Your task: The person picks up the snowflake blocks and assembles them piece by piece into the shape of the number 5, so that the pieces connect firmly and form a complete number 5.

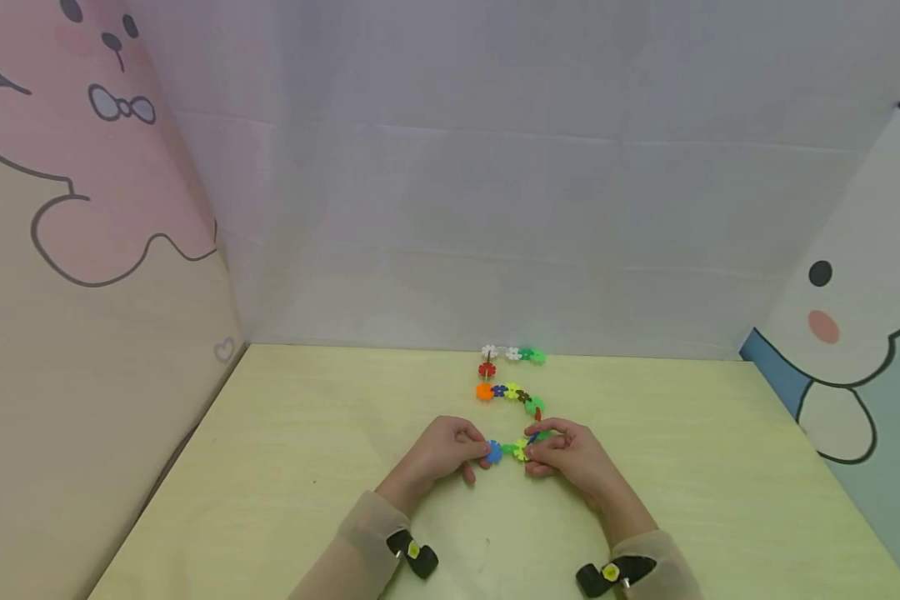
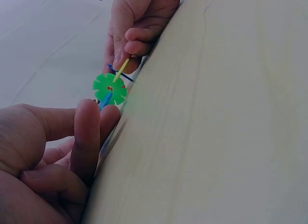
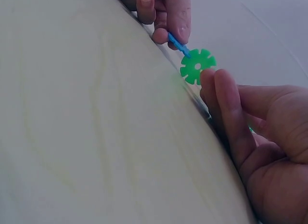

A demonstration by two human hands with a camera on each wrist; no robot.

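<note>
In the head view my left hand (image 1: 447,447) pinches a blue notched disc (image 1: 494,452) between thumb and fingers. My right hand (image 1: 572,455) pinches a yellow notched disc (image 1: 521,450). Between them a green notched disc (image 1: 507,450) links the two, slotted at an angle to both; the left wrist view shows its round face (image 2: 109,89) with a hole in the middle. From the yellow disc the chain runs on past my right fingers through a dark blue piece (image 1: 533,437), partly hidden by that hand.
Further back on the table (image 1: 330,417), the chain bends through a red piece (image 1: 537,413), an orange disc (image 1: 484,392) and a red disc (image 1: 487,369). White discs (image 1: 513,354) and a light green disc (image 1: 538,357) end it near the back wall (image 1: 450,250).
</note>
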